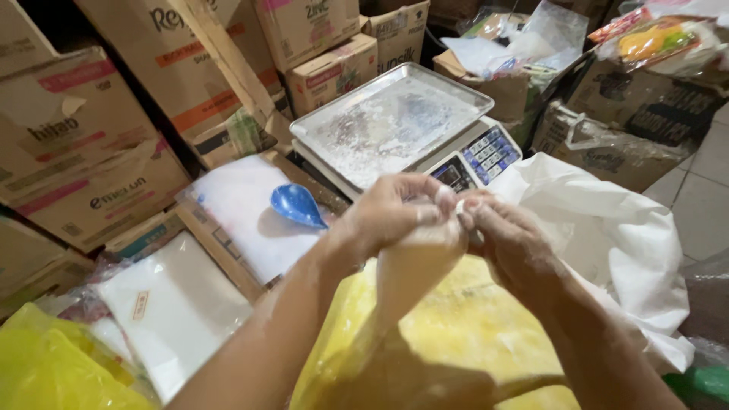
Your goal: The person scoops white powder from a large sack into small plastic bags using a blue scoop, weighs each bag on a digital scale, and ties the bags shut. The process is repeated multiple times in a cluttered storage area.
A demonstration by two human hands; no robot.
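A small clear bag point(416, 262), filled with pale powder, is held up in the middle of the view, above a big yellow sack point(471, 334). The left hand point(387, 216) is closed tight around the top of the bag. The right hand point(505, 235) is pinched on the neck of the bag, just beside the left hand, and its fingertips point(465, 211) are pressed at the very top. Both hands are dusted white.

The bag looks already filled, so the scooping seems done for this one. The neck is gathered between the hands, but a finished knot cannot be seen, so the closing is judged to be not yet done. The bag is not yet put down anywhere.

The bag hangs with its long side going up and down. Its tied end is pointed up at the hands, and its round, full end is pointed down at the yellow sack.

Behind the hands, a scale point(402, 125) with a flat metal tray is seen, and powder is scattered on the tray. A blue scoop point(298, 205) is laid on a white packet point(243, 212) to the left. A white sack point(607, 235) is folded open on the right. Brown cardboard boxes point(83, 144) are stacked all around the back.
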